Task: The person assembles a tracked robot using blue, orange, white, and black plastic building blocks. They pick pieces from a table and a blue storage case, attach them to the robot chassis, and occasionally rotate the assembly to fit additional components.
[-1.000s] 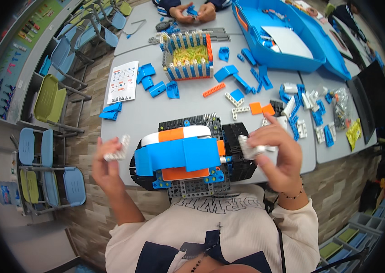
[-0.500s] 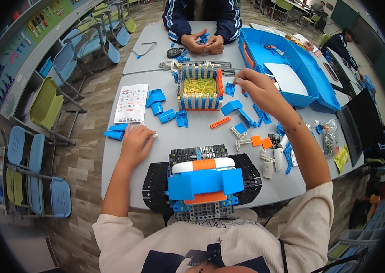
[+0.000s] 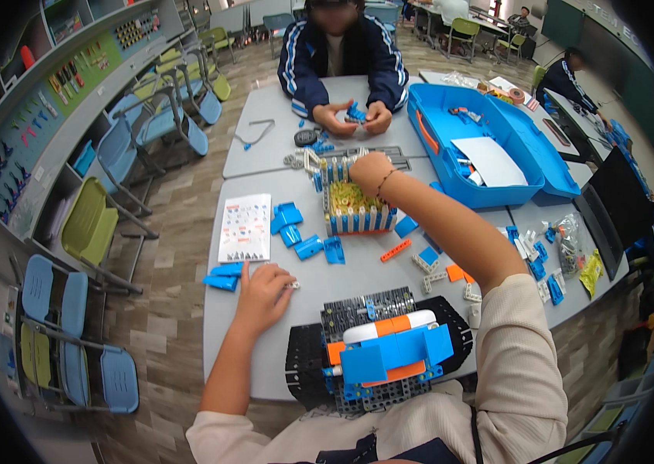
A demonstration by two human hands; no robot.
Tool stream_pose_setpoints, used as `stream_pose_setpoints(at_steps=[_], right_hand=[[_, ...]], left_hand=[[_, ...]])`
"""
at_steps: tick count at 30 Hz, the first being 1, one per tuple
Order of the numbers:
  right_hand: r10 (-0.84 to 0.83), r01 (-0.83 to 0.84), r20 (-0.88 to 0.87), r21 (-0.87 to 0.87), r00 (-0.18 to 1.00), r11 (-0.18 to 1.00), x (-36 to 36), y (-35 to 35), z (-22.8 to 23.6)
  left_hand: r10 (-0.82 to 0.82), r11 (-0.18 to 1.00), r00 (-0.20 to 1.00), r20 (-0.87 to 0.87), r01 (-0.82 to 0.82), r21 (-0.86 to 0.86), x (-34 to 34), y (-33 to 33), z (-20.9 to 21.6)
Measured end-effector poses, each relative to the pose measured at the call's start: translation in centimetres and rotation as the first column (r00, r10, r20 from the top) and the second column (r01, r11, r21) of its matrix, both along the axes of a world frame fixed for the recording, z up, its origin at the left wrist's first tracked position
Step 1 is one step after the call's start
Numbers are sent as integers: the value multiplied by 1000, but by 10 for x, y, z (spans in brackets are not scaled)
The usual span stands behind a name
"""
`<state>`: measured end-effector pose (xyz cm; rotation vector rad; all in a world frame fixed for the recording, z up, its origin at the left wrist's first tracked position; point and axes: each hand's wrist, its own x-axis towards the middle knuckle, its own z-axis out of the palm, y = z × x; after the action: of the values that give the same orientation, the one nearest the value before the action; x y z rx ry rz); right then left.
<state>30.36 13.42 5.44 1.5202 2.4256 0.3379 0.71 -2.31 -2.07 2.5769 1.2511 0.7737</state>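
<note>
My left hand [image 3: 263,294] rests on the table at the left, its fingers closed on a small white building piece [image 3: 293,285]. Blue panel pieces [image 3: 223,277] lie right beside its thumb. Across the table, my right hand [image 3: 373,172] is over the back right part of a block-built box [image 3: 362,224] filled with yellow pegs [image 3: 346,203]. Its fingers are bent downward and hidden behind the back of the hand. Close to my body stands a built vehicle [image 3: 392,348] with black tracks and blue, orange and white panels.
A printed instruction sheet [image 3: 245,228] lies left, beside loose blue panels [image 3: 309,247]. An orange beam [image 3: 396,250] and white angled pieces lie right of the box. An open blue case [image 3: 450,170] stands at the back right. Opposite, another person's hands [image 3: 354,120] hold blue parts.
My right hand has moved left from beside the blue case to over the peg box. My left hand still holds the white piece. The view has shifted, and the vehicle appears turned slightly.
</note>
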Motion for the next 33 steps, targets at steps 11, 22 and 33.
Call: stream_pose_setpoints(at_steps=[11,22,33], right_hand=[[-110,111,-178,-8,978,994,-3,-6,6],[-1,-283,-985,-49,170,958,-6,-152,96],[616,-344,-746,526,253,778,-35,-217,121]], left_hand=[[-29,1000,1000,-8,29,-11,-2,-1,-1],[70,992,815,575,5,-128,18,-24,62],[-73,888,362,929,448,-105,82,-69,151]])
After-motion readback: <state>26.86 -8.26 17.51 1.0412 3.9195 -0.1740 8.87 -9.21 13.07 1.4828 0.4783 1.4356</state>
